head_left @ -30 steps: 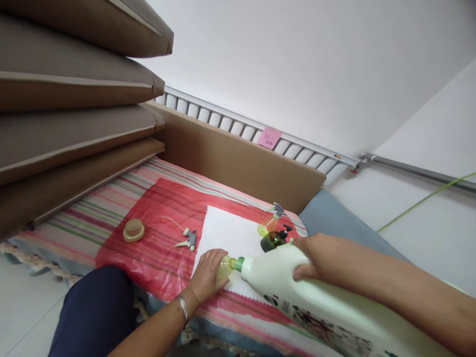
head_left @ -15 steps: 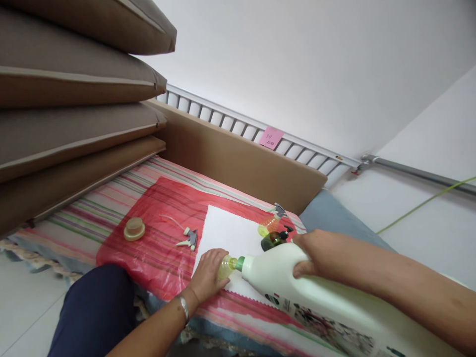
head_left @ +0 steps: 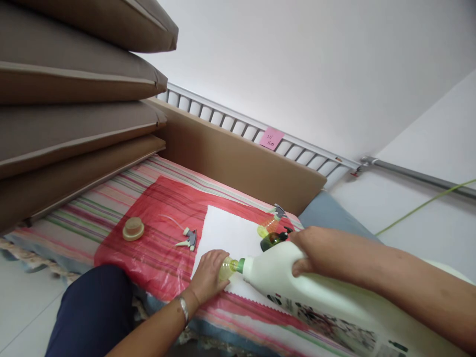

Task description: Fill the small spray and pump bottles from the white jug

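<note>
My left hand (head_left: 209,272) is closed around a small clear spray bottle (head_left: 226,269) with yellowish liquid, its neck pointing right. Against that neck rests the green spout (head_left: 240,265) of a large pale-green jug (head_left: 273,272), tilted nearly on its side. My right hand (head_left: 310,250) grips the jug at its handle; part of the fingers is hidden behind it. A loose spray trigger head (head_left: 191,239) with a thin tube lies left of the white cloth (head_left: 223,225). Farther left sits a cream cap (head_left: 133,229). Whether liquid is flowing cannot be made out.
Behind the jug lie a dark green pump bottle (head_left: 270,241) and a clear spray bottle (head_left: 266,228) with yellow liquid. A red plastic sheet (head_left: 148,208) covers the striped cloth (head_left: 89,210). Stacked cushions (head_left: 74,84) stand left, and a brown board (head_left: 238,158) leans against the radiator (head_left: 217,119).
Almost nothing differs. The view has shifted slightly, and both hands keep hold of the bottle and jug, spout against neck.
</note>
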The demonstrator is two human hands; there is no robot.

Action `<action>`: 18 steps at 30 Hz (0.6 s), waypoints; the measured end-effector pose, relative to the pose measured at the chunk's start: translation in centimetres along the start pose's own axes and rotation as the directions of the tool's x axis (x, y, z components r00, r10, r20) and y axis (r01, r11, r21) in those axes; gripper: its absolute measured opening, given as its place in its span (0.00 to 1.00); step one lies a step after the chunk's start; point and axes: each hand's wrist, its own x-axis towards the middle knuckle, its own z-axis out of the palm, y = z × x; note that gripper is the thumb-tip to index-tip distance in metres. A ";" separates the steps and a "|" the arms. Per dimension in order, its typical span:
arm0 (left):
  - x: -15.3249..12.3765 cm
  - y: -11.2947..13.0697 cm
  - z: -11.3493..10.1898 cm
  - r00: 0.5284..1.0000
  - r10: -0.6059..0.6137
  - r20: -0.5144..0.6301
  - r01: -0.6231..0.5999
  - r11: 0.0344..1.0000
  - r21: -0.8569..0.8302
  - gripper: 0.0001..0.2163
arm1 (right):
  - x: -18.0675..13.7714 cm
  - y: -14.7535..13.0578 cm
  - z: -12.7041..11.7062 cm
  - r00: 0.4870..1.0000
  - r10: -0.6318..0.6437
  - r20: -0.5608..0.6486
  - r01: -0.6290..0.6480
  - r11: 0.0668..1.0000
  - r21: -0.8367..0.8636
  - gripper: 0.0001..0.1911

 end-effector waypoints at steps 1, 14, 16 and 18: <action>0.0 0.0 0.0 1.000 -0.005 0.003 0.005 1.000 -0.001 0.32 | 0.0 0.0 0.0 1.000 0.004 -0.002 -0.004 1.000 0.005 0.13; 0.1 0.3 -0.3 1.000 -0.028 0.012 0.028 0.999 -0.022 0.31 | -0.1 -1.5 -1.3 1.000 -0.005 -0.024 0.003 0.997 -0.072 0.09; 0.1 0.2 -0.3 0.999 -0.028 0.014 0.029 0.999 -0.024 0.30 | -0.1 -1.7 -1.4 0.999 -0.014 -0.030 0.011 0.996 -0.093 0.10; 0.1 0.1 -0.3 1.000 -0.029 0.013 0.029 0.999 -0.027 0.30 | -0.1 -1.9 -1.6 0.999 -0.021 -0.027 0.018 0.994 -0.106 0.10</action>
